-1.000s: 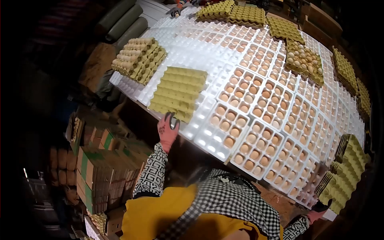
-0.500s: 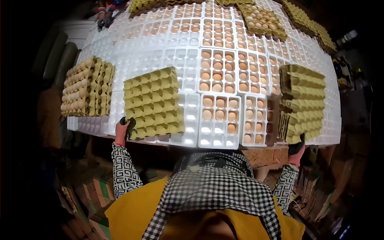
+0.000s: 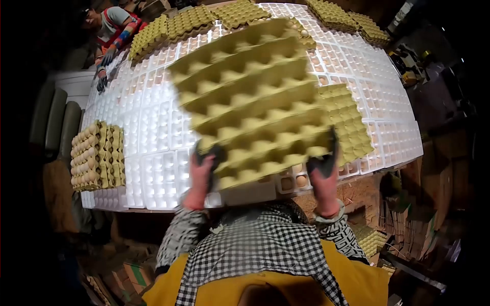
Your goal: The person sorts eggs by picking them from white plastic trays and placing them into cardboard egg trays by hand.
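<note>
Seeing dull olive-yellow on the pulp egg tray [image 3: 255, 102], pink and black on the left glove [image 3: 203, 168] and right glove [image 3: 323, 176] alike. Getting black-and-white gingham on the apron [image 3: 255, 237], golden yellow on the top [image 3: 357, 275], black-and-white geometric print on the sleeves [image 3: 181, 232]. Spotting bright white on the moulded egg packs [image 3: 162, 178], peachy tan on the eggs [image 3: 301, 180], blue and orange bands on the co-worker's sleeve [image 3: 124, 36], plus a green stripe on the brown carton [image 3: 133, 274]

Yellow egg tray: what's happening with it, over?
Left hand, right hand: both gripping near edge. Egg tray held over white trays, no eggs seen in it. Possibly in the way: another yellow tray, right.
</note>
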`<state>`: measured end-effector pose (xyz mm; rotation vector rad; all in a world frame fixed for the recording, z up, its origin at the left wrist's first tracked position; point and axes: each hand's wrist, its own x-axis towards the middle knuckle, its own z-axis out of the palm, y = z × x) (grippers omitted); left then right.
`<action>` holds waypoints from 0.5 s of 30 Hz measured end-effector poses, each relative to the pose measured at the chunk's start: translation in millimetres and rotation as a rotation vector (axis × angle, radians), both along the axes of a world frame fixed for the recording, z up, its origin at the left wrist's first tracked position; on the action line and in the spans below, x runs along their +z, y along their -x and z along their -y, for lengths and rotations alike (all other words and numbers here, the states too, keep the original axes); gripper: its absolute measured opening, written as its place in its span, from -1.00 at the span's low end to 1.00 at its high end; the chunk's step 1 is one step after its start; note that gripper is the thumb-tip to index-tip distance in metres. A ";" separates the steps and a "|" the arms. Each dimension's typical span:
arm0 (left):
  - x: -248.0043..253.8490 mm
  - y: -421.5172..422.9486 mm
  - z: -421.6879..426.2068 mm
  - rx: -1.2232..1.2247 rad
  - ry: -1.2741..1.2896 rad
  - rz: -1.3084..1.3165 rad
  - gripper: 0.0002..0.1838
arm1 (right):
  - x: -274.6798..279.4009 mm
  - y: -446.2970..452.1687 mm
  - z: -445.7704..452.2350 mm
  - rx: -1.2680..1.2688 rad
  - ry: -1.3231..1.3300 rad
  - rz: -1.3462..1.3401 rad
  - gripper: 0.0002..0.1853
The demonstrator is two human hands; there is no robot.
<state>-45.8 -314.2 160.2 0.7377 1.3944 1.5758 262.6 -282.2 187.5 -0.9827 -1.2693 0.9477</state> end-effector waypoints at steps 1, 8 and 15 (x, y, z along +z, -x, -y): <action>6.7 -41.5 -23.0 -0.144 -0.011 -0.090 -0.38 | 13.3 -20.8 -8.0 -0.165 0.077 -0.141 -0.17; -13.8 -235.3 -117.6 -0.590 0.091 -1.048 -0.34 | -27.9 -216.6 -87.3 -0.587 -0.050 0.362 -0.46; -18.1 -235.3 -131.9 -0.874 0.226 -1.398 -0.23 | -102.0 -239.7 -75.1 -0.482 0.278 0.719 -0.38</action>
